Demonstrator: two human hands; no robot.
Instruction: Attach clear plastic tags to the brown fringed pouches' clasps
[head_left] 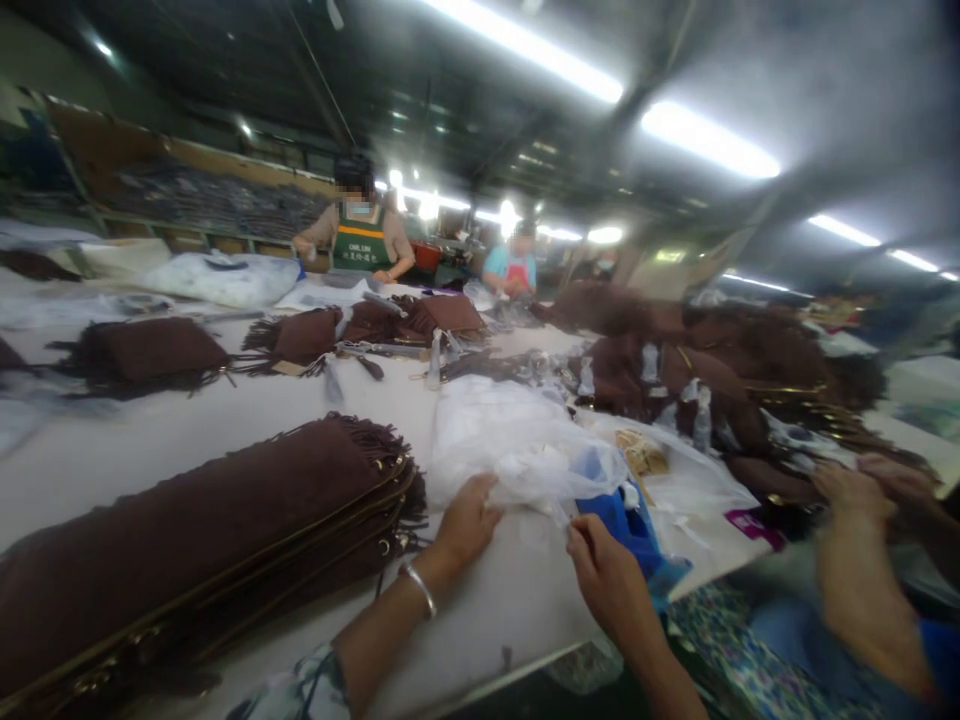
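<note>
My left hand [466, 520], with a silver bangle on the wrist, has its fingers curled into a clear plastic bag [517, 450] that lies crumpled on the white table [225, 420]. My right hand [604, 570] pinches the near edge of the same plastic, beside a blue cloth [626, 525]. Just left of my left hand lies a long row of brown fringed suede bags [217, 530].
More brown fringed bags [150, 350] lie across the table, with a large heap at the right [712, 380]. A co-worker's hands [855, 490] work at the right edge. Two people [364, 235] stand at the far end. The table's near edge runs below my hands.
</note>
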